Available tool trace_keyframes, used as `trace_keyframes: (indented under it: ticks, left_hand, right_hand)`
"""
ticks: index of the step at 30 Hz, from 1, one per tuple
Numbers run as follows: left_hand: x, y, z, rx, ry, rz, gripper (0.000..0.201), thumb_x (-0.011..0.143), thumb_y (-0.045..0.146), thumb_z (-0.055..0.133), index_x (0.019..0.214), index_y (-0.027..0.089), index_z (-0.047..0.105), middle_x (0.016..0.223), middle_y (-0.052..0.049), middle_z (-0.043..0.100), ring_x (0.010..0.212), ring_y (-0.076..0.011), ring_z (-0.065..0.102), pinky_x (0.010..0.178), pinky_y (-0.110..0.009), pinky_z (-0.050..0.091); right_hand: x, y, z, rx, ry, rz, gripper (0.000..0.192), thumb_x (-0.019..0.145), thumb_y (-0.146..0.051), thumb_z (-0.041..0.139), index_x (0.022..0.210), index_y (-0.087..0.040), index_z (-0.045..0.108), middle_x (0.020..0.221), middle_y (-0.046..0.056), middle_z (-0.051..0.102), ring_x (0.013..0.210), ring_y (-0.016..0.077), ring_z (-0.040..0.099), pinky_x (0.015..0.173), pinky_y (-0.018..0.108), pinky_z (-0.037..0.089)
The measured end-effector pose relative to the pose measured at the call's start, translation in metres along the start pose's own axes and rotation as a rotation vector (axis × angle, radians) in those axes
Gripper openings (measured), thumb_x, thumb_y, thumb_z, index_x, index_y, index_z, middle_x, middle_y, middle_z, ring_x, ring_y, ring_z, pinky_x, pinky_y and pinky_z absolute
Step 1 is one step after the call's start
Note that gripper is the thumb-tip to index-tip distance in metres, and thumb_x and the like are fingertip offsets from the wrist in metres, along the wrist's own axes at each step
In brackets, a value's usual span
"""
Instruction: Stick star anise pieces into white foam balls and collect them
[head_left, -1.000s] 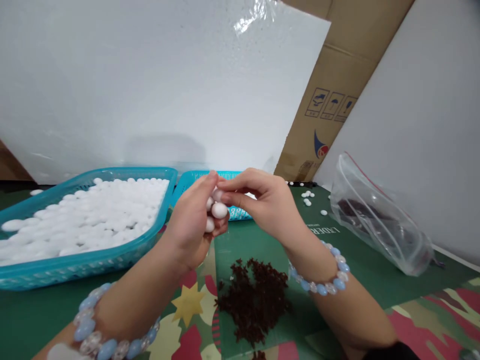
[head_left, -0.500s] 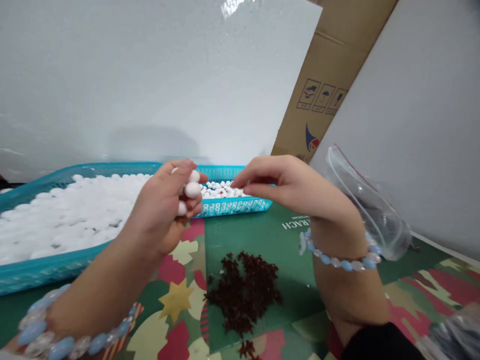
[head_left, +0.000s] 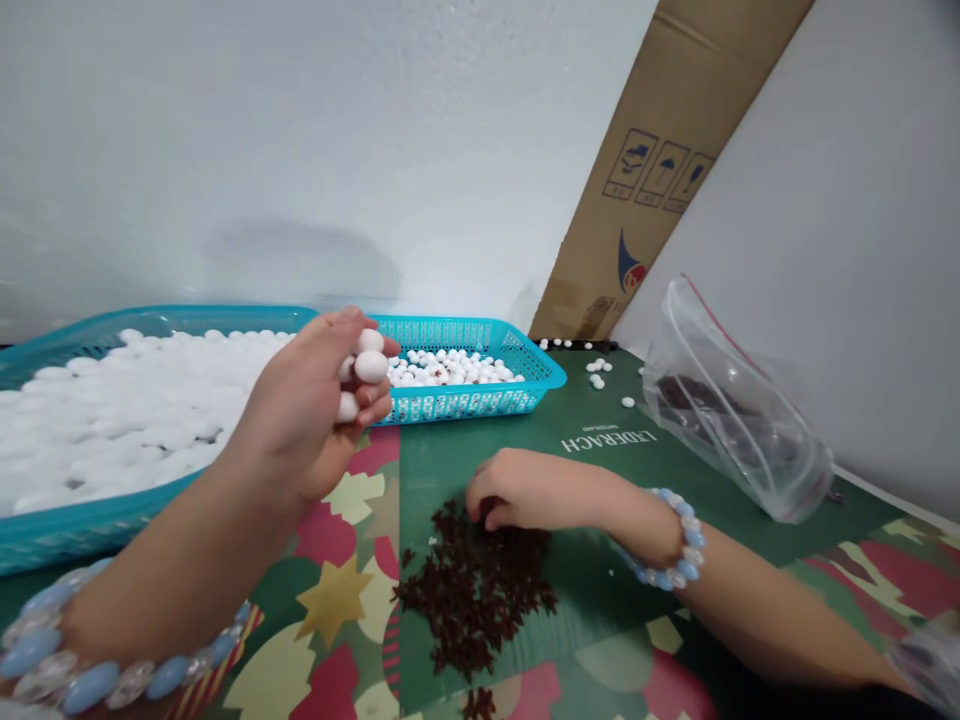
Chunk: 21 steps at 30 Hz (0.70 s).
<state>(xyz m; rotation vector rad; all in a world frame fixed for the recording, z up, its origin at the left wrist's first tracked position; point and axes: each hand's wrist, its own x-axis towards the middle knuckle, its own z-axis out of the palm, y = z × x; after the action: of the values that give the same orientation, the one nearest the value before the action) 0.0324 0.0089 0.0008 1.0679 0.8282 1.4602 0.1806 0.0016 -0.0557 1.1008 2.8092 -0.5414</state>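
Small white oval beads sit pinched in the left hand above the bench, while the right hand fingers press into the dark brown star-shaped pieces, picking one.

My right hand hides its own fingertips in the brown pile; the big tray runs off the frame's left edge.

Glossy smooth white beads, perforated plastic basket, clear glossy bag.
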Motion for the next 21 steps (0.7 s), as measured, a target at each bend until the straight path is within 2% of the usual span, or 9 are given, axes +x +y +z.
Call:
trace_keyframes:
  ticks: [5,11,15,21]
  left_hand:
    - [-0.0024,0.0020,-0.0012,0.011,-0.082,-0.020,0.015,0.073,0.014,0.033,0.058,0.015,0.038,0.045,0.004,0.042,0.028,0.0010,0.030,0.027,-0.011,0.023]
    - [-0.0008,0.0016,-0.0004,0.046,-0.077,-0.004,0.014,0.071,0.013,0.035,0.058,0.014,0.038,0.045,0.005,0.039,0.028,0.0014,0.029,0.026,-0.011,0.021]
    - [-0.0013,0.0015,-0.0005,0.058,-0.109,0.001,0.012,0.070,0.010,0.036,0.059,0.014,0.037,0.046,0.005,0.039,0.029,0.0016,0.029,0.027,-0.011,0.022]
    - [-0.0026,0.0021,-0.0020,0.059,-0.116,-0.003,0.012,0.069,0.008,0.036,0.058,0.014,0.036,0.045,0.006,0.039,0.028,0.0018,0.029,0.027,-0.010,0.022]
  right_hand:
    - [0.0001,0.0013,0.0053,0.097,0.074,-0.023,0.015,0.063,-0.005,0.046,0.069,-0.013,0.057,0.059,0.000,0.052,0.052,0.0087,0.044,0.050,0.020,0.032]
    - [-0.0009,-0.0002,0.0003,0.281,0.113,-0.042,0.013,0.060,-0.001,0.047,0.061,-0.013,0.053,0.058,-0.002,0.047,0.054,0.0070,0.041,0.054,0.020,0.033]
    - [-0.0005,0.0022,-0.0022,0.495,0.125,-0.032,0.011,0.059,-0.002,0.047,0.058,-0.013,0.049,0.054,-0.005,0.045,0.049,0.0042,0.040,0.049,0.017,0.032]
    - [-0.0021,0.0041,-0.0007,0.938,0.152,-0.019,0.005,0.060,-0.008,0.047,0.058,-0.013,0.046,0.053,-0.006,0.048,0.047,0.0016,0.044,0.045,0.014,0.034]
